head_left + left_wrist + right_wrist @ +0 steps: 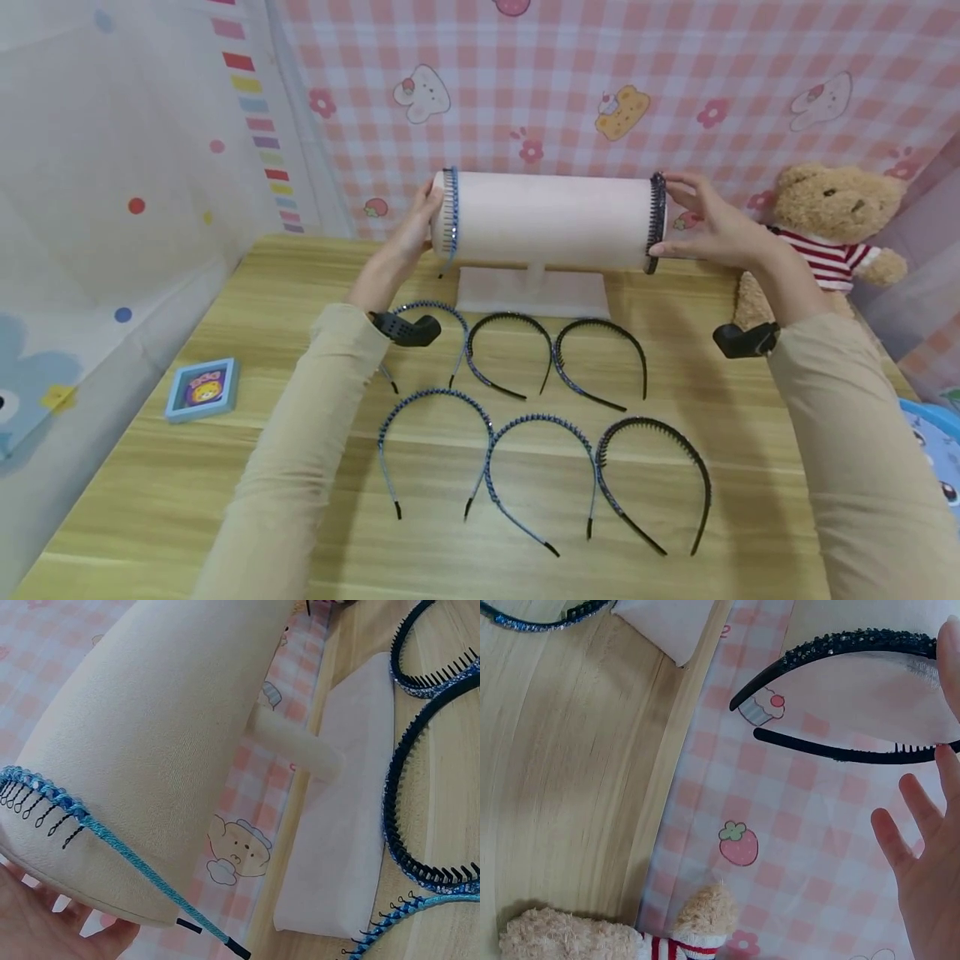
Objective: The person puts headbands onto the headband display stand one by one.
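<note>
A pale, padded headband display roll (551,218) lies sideways on its stand. My left hand (413,223) rests against the roll's left end, its fingers along the end rim in the left wrist view. Close to that hand, a blue beaded headband (142,864) with wire teeth sits around the roll. At the other end, my right hand (712,218) holds a black glittery headband (855,646), thumb on one side and a fingertip on the other. The black headband surrounds the roll's right edge, and its two tips point down past it. The remaining right-hand fingers are spread.
On the wooden table (300,533), several blue and black headbands (542,419) lie in two rows before the stand base (480,292). A teddy bear (832,217) sits at right, a small blue frame (202,390) at left. Checked cloth (570,92) hangs behind.
</note>
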Motion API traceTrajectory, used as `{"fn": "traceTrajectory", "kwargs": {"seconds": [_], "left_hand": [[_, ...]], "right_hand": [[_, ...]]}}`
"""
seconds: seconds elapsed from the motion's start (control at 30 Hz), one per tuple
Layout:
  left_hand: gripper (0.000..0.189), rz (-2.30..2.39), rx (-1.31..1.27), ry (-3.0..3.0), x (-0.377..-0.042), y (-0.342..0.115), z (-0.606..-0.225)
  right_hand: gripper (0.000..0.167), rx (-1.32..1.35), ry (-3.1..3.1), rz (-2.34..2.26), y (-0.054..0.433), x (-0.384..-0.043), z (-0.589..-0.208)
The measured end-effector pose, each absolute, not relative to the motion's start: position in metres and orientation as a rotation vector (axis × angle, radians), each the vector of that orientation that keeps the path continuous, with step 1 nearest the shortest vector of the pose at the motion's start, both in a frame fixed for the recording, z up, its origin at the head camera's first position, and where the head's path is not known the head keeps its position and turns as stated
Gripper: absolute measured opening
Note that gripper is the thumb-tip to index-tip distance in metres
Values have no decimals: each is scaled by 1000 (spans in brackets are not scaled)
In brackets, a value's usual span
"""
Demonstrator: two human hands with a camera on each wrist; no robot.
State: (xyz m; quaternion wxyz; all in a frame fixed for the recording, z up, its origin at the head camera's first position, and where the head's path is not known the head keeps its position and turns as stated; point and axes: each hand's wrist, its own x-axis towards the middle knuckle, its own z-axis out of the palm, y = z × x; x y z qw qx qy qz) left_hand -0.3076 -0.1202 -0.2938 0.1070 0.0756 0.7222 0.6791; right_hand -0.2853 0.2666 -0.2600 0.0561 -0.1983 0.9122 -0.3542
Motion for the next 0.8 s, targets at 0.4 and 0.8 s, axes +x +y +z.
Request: {"fn": "traceTrajectory", "kwargs": {"seconds": [0.4,0.8], "left_hand": [[59,2005,224,2112,-308,-118,-295],[58,2010,220,2123,-307,-119,-294]], "right_hand": [[101,-580,2886,-901,258,-289,-254],[96,-765,3091,-578,229,-290,-246]]}}
